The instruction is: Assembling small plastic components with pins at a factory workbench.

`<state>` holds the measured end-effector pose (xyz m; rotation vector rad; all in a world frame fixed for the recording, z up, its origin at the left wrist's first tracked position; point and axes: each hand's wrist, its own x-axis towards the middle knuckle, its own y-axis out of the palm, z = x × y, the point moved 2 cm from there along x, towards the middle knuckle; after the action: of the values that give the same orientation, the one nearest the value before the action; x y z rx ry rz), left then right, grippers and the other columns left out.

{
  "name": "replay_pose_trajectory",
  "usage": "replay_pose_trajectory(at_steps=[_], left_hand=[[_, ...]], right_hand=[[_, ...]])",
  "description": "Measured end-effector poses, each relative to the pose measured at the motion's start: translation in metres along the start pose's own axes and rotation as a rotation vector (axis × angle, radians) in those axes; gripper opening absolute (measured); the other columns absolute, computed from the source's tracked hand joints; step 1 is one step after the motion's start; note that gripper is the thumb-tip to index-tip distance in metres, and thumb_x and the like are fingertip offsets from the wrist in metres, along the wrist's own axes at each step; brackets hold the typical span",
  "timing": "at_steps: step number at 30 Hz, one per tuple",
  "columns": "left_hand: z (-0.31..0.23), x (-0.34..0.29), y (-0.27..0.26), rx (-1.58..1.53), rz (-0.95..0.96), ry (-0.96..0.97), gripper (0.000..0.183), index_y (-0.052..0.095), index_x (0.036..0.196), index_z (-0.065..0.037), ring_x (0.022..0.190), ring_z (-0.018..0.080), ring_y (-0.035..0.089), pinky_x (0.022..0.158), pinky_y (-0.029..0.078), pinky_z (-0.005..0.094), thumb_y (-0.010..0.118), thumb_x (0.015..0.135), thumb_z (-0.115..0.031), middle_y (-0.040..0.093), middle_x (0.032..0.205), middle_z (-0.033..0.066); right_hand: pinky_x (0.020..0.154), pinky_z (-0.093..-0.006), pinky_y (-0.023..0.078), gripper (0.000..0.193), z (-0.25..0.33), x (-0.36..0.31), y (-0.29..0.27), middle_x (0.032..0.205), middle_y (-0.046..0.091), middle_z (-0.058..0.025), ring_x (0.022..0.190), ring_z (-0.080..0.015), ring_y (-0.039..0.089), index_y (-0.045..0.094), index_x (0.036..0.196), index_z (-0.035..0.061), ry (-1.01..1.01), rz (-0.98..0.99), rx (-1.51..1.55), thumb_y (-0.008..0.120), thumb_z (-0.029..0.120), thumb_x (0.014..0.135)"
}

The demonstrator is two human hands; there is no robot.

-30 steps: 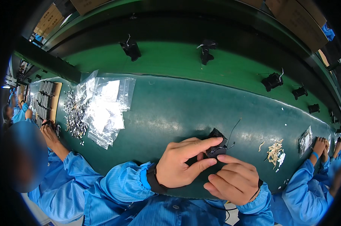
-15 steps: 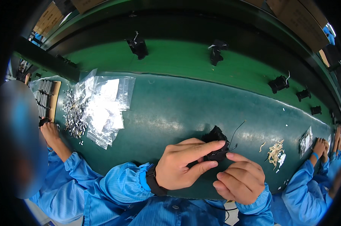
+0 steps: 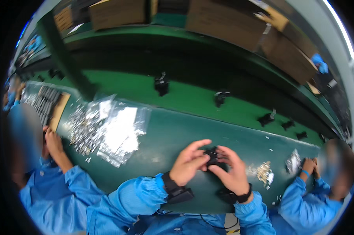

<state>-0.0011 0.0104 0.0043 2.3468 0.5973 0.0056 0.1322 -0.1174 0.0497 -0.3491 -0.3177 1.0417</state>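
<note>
A small black part (image 3: 212, 156) is held just above the table between my two hands; motion blur hides its details. My left hand (image 3: 188, 164) grips it from the left, with the thumb laid against the near face and the forefinger stretched out along the far side. From the right, my right hand (image 3: 233, 168) closes on the same part, fingers on its far side and thumb on its near edge. Black bands with boxy pieces sit at both my wrists. Similar black parts, such as one (image 3: 161, 84), stand on the green strip beyond the table.
Clear plastic bags (image 3: 122, 131) and a heap of small bits (image 3: 83, 131) lie on the left of the green table (image 3: 177, 127). To the right are tan strips (image 3: 264, 171) and a plastic bag (image 3: 293, 161). Co-workers sit on both sides. Cardboard boxes (image 3: 224, 23) stand above.
My right hand has moved from picking beside the black part to gripping it. The view has tilted upward, showing more of the boxes and co-workers.
</note>
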Motion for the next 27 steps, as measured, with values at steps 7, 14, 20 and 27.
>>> replay_pose_trajectory(at_steps=[7,14,20,27], left_hand=[[-0.014,0.011,-0.009,-0.252,-0.175,0.137,0.041,0.048,0.148,-0.009,0.094,0.0139,0.065,0.076,0.053,0.0308,0.047,0.110,-0.025,0.067,0.118,0.0075],[0.017,0.026,-0.030,-0.187,-0.316,0.082,0.038,0.059,0.117,-0.012,0.085,0.0151,0.063,0.074,0.052,0.0326,0.038,0.109,-0.043,0.067,0.101,0.0037],[0.008,0.018,-0.020,-0.319,-0.392,0.131,0.051,0.051,0.143,-0.003,0.120,0.0297,0.065,0.099,0.055,0.0451,0.048,0.109,-0.042,0.064,0.136,0.0144],[0.007,0.022,-0.042,-0.451,-0.426,0.055,0.045,0.053,0.140,-0.004,0.120,0.0292,0.064,0.103,0.052,0.0434,0.047,0.109,-0.037,0.066,0.132,0.0127]], right_hand=[[0.092,-0.0421,0.056,0.083,0.061,0.039,-0.001,0.124,0.066,-0.0239,0.109,-0.0355,0.069,0.039,0.150,0.0000,-0.082,0.084,-0.201,0.084,0.023,0.085],[0.089,-0.0502,0.055,0.058,0.130,0.164,0.100,0.112,0.068,-0.0253,0.105,-0.0424,0.066,0.046,0.128,-0.0014,-0.532,0.260,-0.491,0.076,0.024,0.085],[0.088,-0.0474,0.058,0.045,0.102,0.288,0.232,0.110,0.070,-0.0214,0.109,-0.0395,0.066,0.058,0.118,-0.0018,-0.491,0.198,-0.745,0.076,0.024,0.085],[0.096,-0.0472,0.054,0.047,0.092,0.296,0.251,0.121,0.068,-0.0191,0.117,-0.0370,0.063,0.059,0.121,-0.0004,-0.377,0.245,-0.732,0.076,0.028,0.088]])
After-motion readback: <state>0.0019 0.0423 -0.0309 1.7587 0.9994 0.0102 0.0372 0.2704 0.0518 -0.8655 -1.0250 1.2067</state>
